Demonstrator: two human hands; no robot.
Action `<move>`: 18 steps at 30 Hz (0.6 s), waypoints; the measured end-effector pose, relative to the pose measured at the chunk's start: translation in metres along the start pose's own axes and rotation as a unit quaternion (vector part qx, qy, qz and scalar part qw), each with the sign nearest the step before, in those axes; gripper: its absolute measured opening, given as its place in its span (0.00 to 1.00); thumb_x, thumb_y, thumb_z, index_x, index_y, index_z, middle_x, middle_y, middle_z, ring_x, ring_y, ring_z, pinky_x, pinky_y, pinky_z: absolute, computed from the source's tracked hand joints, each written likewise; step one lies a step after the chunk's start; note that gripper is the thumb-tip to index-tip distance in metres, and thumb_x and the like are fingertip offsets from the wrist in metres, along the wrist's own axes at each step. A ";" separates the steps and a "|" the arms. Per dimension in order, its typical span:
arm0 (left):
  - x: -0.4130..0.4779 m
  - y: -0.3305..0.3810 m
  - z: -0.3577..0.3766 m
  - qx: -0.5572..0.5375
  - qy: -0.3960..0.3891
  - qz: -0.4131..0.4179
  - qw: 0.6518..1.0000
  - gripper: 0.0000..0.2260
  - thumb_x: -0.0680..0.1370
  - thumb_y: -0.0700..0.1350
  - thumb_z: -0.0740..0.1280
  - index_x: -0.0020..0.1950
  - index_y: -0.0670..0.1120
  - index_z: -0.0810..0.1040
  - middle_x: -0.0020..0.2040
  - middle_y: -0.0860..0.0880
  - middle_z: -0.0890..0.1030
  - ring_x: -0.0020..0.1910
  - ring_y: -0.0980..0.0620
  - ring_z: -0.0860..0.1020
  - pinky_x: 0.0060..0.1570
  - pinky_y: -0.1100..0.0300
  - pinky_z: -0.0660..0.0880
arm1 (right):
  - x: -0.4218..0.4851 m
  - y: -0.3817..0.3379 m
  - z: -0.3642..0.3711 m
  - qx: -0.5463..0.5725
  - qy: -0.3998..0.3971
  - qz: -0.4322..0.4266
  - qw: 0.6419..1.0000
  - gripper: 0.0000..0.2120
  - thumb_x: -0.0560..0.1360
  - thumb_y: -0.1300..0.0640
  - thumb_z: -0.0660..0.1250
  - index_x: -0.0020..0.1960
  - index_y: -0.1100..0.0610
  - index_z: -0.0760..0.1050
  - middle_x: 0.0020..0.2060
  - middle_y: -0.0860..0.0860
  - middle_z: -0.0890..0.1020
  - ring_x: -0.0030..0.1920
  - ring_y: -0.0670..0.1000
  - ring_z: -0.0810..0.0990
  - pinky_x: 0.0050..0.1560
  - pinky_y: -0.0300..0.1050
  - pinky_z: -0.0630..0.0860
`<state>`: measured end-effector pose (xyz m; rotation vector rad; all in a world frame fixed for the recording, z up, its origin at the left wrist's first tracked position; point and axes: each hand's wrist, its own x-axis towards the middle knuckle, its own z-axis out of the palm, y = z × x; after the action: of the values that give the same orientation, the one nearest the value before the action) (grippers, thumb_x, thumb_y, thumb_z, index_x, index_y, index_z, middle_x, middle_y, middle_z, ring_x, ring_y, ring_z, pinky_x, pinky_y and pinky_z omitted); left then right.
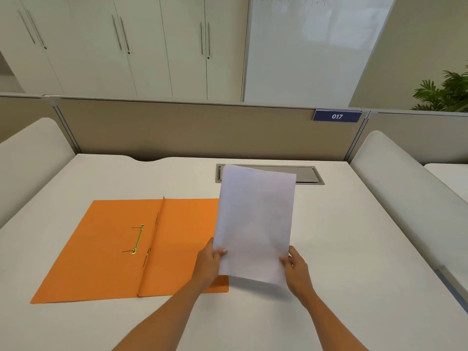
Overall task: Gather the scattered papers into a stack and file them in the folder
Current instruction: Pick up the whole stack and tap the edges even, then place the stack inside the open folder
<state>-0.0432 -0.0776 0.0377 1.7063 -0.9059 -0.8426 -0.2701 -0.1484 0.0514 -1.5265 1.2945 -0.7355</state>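
Note:
A stack of white papers (255, 224) is held upright above the desk, a little right of centre. My left hand (209, 262) grips its lower left edge and my right hand (296, 269) grips its lower right edge. An orange folder (106, 249) lies open and flat on the desk to the left, its right flap partly hidden behind the papers and my left hand. A brass fastener (138, 239) sits on the folder's left half, near the spine.
The white desk (354, 249) ends at a beige partition with a blue "017" label (336, 116). A grey cable hatch (307, 174) is set into the desk behind the papers. White side panels flank the desk left and right.

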 end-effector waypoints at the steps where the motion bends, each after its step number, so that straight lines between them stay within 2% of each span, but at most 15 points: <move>1: 0.003 -0.002 -0.007 0.019 0.005 -0.004 1.000 0.12 0.79 0.39 0.64 0.60 0.53 0.73 0.54 0.56 0.80 0.54 0.52 0.78 0.48 0.70 0.73 | 0.001 -0.002 0.005 0.005 -0.010 0.012 1.000 0.17 0.81 0.62 0.56 0.58 0.41 0.74 0.52 0.39 0.81 0.52 0.44 0.80 0.54 0.43 0.77; 3: 0.009 -0.013 -0.018 0.075 0.003 -0.002 0.997 0.16 0.79 0.44 0.67 0.67 0.49 0.72 0.62 0.51 0.78 0.60 0.49 0.75 0.60 0.56 0.73 | 0.004 -0.003 0.015 0.015 -0.023 0.043 0.999 0.16 0.81 0.62 0.57 0.59 0.43 0.73 0.52 0.42 0.81 0.52 0.47 0.81 0.53 0.45 0.78; 5: 0.011 -0.021 -0.030 0.111 -0.007 -0.018 0.994 0.16 0.79 0.50 0.66 0.65 0.48 0.72 0.63 0.50 0.77 0.62 0.47 0.75 0.63 0.48 0.72 | 0.007 -0.001 0.024 0.021 -0.024 0.070 0.997 0.15 0.81 0.62 0.57 0.58 0.44 0.73 0.52 0.46 0.82 0.51 0.51 0.81 0.52 0.46 0.77; 6: 0.012 -0.024 -0.037 0.135 -0.005 -0.022 0.991 0.15 0.80 0.54 0.64 0.62 0.49 0.73 0.61 0.49 0.78 0.61 0.45 0.75 0.61 0.47 0.72 | 0.008 0.001 0.027 0.024 -0.021 0.084 0.996 0.14 0.80 0.62 0.57 0.58 0.45 0.73 0.52 0.49 0.82 0.51 0.52 0.81 0.52 0.46 0.76; 7: 0.012 -0.026 -0.044 0.168 0.006 -0.025 0.986 0.18 0.80 0.59 0.59 0.62 0.49 0.74 0.60 0.48 0.78 0.62 0.44 0.74 0.61 0.46 0.71 | 0.010 0.003 0.029 0.025 -0.017 0.096 0.995 0.14 0.80 0.62 0.58 0.59 0.46 0.74 0.52 0.50 0.82 0.52 0.53 0.81 0.52 0.46 0.75; 8: 0.012 -0.031 -0.051 0.207 0.016 -0.029 0.978 0.23 0.80 0.63 0.54 0.65 0.50 0.72 0.64 0.48 0.76 0.66 0.44 0.71 0.65 0.45 0.68 | 0.012 0.006 0.029 0.023 -0.013 0.107 0.994 0.14 0.80 0.62 0.58 0.61 0.48 0.74 0.53 0.51 0.81 0.53 0.54 0.80 0.53 0.46 0.75; 10: 0.011 -0.047 -0.063 0.325 0.004 -0.056 0.944 0.28 0.79 0.65 0.45 0.75 0.55 0.62 0.76 0.50 0.64 0.75 0.43 0.59 0.73 0.41 0.53 | 0.015 0.014 0.026 0.008 -0.011 0.125 0.992 0.15 0.80 0.61 0.59 0.65 0.51 0.74 0.54 0.53 0.81 0.54 0.56 0.80 0.53 0.47 0.74; 11: 0.007 -0.054 -0.067 0.388 -0.023 -0.072 0.919 0.29 0.79 0.67 0.43 0.78 0.58 0.56 0.79 0.52 0.55 0.78 0.43 0.52 0.73 0.39 0.47 | 0.015 0.017 0.022 0.001 -0.011 0.132 0.991 0.16 0.80 0.61 0.59 0.66 0.52 0.74 0.54 0.53 0.81 0.54 0.56 0.80 0.53 0.46 0.74; 13: 0.002 -0.068 -0.070 0.472 -0.071 -0.072 0.876 0.37 0.71 0.72 0.36 0.78 0.61 0.44 0.80 0.53 0.44 0.78 0.42 0.43 0.73 0.38 0.42 | 0.013 0.025 0.015 -0.006 -0.009 0.141 0.990 0.16 0.80 0.61 0.59 0.66 0.52 0.74 0.53 0.53 0.82 0.53 0.56 0.80 0.53 0.47 0.74; 15: -0.003 -0.071 -0.062 0.494 -0.089 -0.051 0.863 0.43 0.63 0.73 0.32 0.78 0.61 0.39 0.80 0.52 0.39 0.78 0.40 0.40 0.73 0.39 0.40 | 0.011 0.032 0.007 -0.006 -0.003 0.150 0.989 0.15 0.80 0.61 0.59 0.65 0.53 0.74 0.54 0.54 0.82 0.53 0.56 0.80 0.55 0.49 0.75; 18: -0.010 -0.068 -0.038 0.493 -0.118 -0.041 0.861 0.42 0.65 0.72 0.34 0.77 0.59 0.37 0.79 0.50 0.37 0.77 0.39 0.37 0.73 0.40 0.39 | 0.007 0.037 -0.003 0.001 0.013 0.161 0.987 0.14 0.81 0.62 0.59 0.65 0.54 0.74 0.54 0.54 0.81 0.52 0.56 0.79 0.54 0.48 0.74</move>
<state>-0.0029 -0.0365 -0.0160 2.5555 -1.6212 -0.6754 -0.2852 -0.1552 0.0173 -1.2677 1.5147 -0.5485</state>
